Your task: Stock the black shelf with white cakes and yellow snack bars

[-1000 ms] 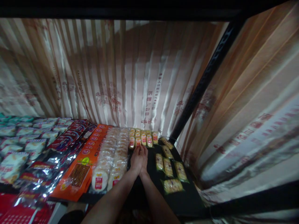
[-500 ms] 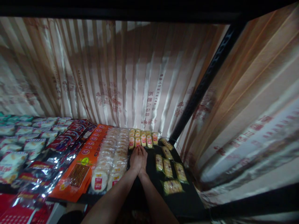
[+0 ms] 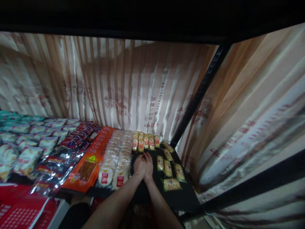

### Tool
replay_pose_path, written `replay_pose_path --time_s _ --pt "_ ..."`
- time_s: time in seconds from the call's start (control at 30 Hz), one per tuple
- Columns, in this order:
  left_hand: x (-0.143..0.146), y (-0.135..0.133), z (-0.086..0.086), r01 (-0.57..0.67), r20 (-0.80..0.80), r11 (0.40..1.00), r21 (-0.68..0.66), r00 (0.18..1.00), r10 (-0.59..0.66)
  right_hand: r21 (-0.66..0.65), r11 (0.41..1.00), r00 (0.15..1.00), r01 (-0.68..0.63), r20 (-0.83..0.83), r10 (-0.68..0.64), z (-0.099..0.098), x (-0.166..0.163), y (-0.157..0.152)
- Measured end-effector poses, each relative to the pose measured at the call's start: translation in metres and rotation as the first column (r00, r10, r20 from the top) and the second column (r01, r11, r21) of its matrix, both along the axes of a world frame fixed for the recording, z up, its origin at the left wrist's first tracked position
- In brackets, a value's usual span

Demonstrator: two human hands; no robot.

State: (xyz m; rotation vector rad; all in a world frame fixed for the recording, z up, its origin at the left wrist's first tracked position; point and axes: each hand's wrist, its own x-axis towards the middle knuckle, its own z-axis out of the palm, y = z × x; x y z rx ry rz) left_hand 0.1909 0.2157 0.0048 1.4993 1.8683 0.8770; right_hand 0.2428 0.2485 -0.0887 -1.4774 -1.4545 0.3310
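You are drawing your left hand (image 3: 140, 166) and right hand (image 3: 148, 165) slightly back from the block of yellow packets (image 3: 141, 145): half a second ago your fingertips were meeting its front row, and now a thin gap is showing. That is leaving the row free of your fingers, and its leftmost two packets seem to be sitting nearer you than the others. Both hands are lying side by side just in front of the block, fingers narrow; I can't tell whether anything is hiding under the palms. The block is standing on the black shelf (image 3: 166, 200), with clear-wrapped crackers (image 3: 105, 176) running along its left, orange packs (image 3: 92, 149) lying beyond those, and loose green-edged packets (image 3: 167, 168) scattering to its right and nearer you.
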Motion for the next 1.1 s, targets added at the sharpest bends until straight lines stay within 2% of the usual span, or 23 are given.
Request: replay_pose_path --time_s 0.1,0.2,0.33,0.43,0.53,0.63,0.73,0.8,0.87,0.93,1.1 --pt "-0.010 -0.025 0.009 0.020 0.040 0.998 -0.061 0.999 -0.018 -0.006 1.000 0.994 0.015 -0.106 -0.016 0.012 0.008 -0.025" --pt "-0.008 -0.056 0.011 0.063 0.059 0.996 -0.056 0.996 -0.060 -0.016 0.999 0.988 -0.037 -0.153 0.034 0.024 0.012 -0.057" --pt "-0.007 -0.104 0.002 0.081 0.073 0.997 0.004 0.994 -0.081 -0.032 0.994 0.981 -0.104 -0.166 0.097 0.036 0.011 -0.108" --pt "-0.016 -0.144 -0.010 0.101 0.124 0.989 0.109 0.986 -0.114 -0.050 0.987 0.976 -0.151 -0.167 0.140 0.036 0.004 -0.149" --pt "-0.033 -0.181 -0.024 0.132 0.154 0.976 0.171 0.975 -0.159 -0.069 0.982 0.977 -0.175 -0.135 0.165 0.023 -0.008 -0.190" --pt "-0.057 -0.209 -0.045 0.143 0.135 0.981 0.129 0.978 -0.160 -0.165 0.949 0.962 -0.267 -0.094 0.255 -0.001 -0.024 -0.221" --pt "-0.086 -0.227 -0.072 0.123 0.139 0.992 -0.023 0.983 -0.119 -0.298 0.908 0.954 -0.296 -0.052 0.294 -0.028 -0.040 -0.239" --pt "-0.103 -0.235 -0.090 0.018 0.107 0.978 -0.208 0.994 0.004 -0.369 0.896 0.964 -0.247 0.002 0.266 -0.043 -0.047 -0.246" --pt "-0.116 -0.240 -0.104 -0.067 0.030 0.942 -0.329 0.996 0.081 -0.433 0.877 0.965 -0.209 0.053 0.256 -0.054 -0.052 -0.250" --pt "-0.122 -0.243 -0.111 -0.105 -0.031 0.918 -0.382 0.994 0.100 -0.485 0.846 0.954 -0.222 0.072 0.291 -0.060 -0.055 -0.252" --pt "-0.117 -0.240 -0.115 -0.094 -0.098 0.924 -0.370 0.993 0.061 -0.566 0.759 0.901 -0.322 0.064 0.430 -0.063 -0.068 -0.254"
